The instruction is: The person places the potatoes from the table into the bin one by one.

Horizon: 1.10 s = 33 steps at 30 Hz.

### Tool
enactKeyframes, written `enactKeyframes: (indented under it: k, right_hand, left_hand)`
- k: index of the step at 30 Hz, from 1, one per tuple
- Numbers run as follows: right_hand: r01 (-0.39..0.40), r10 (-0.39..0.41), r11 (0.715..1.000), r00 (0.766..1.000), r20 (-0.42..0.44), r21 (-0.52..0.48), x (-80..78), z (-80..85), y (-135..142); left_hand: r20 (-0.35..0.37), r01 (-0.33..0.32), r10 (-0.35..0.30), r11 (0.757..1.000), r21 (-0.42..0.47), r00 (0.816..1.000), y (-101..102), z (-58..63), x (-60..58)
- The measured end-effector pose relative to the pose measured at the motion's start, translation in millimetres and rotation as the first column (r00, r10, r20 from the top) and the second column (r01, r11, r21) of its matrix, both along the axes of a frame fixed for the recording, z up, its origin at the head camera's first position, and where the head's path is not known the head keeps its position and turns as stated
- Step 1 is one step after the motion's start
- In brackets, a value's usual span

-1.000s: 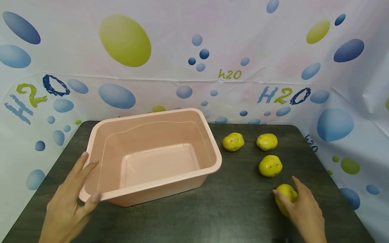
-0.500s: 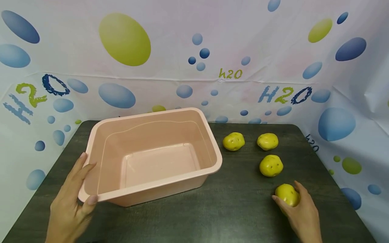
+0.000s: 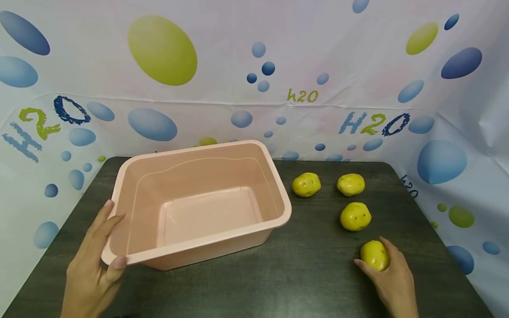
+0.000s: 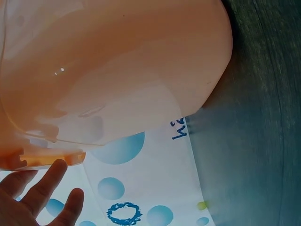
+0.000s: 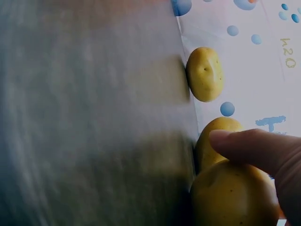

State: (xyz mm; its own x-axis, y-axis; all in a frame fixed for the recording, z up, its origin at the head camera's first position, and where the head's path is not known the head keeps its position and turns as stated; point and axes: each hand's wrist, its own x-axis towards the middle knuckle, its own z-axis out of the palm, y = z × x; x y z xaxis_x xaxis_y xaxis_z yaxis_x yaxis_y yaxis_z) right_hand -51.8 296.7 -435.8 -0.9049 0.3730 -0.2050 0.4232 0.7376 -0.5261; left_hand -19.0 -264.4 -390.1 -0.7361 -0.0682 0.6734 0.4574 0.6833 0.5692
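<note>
A pale pink plastic tub (image 3: 210, 216) stands left of centre on the dark table. My left hand (image 3: 89, 260) holds its near left corner, thumb at the front rim and fingers at the left rim. In the left wrist view, the fingers (image 4: 60, 169) reach the rim beside the tub's wall (image 4: 117, 70). At the right, my right hand (image 3: 391, 276) grips a yellow potato (image 3: 374, 255) between thumb and fingers; its lower part is hidden by the hand. The right thumb (image 5: 254, 146) overlaps potatoes in the right wrist view.
Several potatoes lie right of the tub: one potato (image 3: 355, 216) just beyond my right hand, another (image 3: 351, 184) farther back, and a third (image 3: 306, 184) near the tub's right wall. A patterned white curtain (image 3: 222, 57) hangs behind the table (image 3: 278, 282).
My right thumb and fingers have come in around the nearest potato, which has turned slightly. The left hand has shifted only a little at the tub's corner; the tub stays in place.
</note>
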Motion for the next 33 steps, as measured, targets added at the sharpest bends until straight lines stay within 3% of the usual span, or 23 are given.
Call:
enactKeyframes:
  k: [6, 19, 28, 33]
  right_hand:
    - [0.006, -0.005, 1.000, 1.000, -0.024, 0.024, 0.5, -2.9, -3]
    - [0.037, -0.032, 0.999, 0.992, -0.119, 0.034, 2.9, -1.3, -10]
    - [-0.011, 0.018, 0.999, 0.982, -0.188, 0.043, 4.1, 7.2, -12]
    - [-0.057, 0.069, 0.997, 0.958, -0.277, 0.050, 3.7, 15.1, -16]
  left_hand:
    - [-0.070, 0.044, -0.041, 0.998, 0.048, 0.997, 0, -4.0, -2.8]
    - [-0.161, 0.062, -0.040, 0.989, 0.137, 0.986, 7, -10.4, -8.9]
    - [-0.201, 0.098, -0.058, 0.976, 0.194, 0.978, 8, -14.5, -9.9]
    - [-0.201, 0.118, -0.073, 0.969, 0.219, 0.977, 7, -16.1, -11.7]
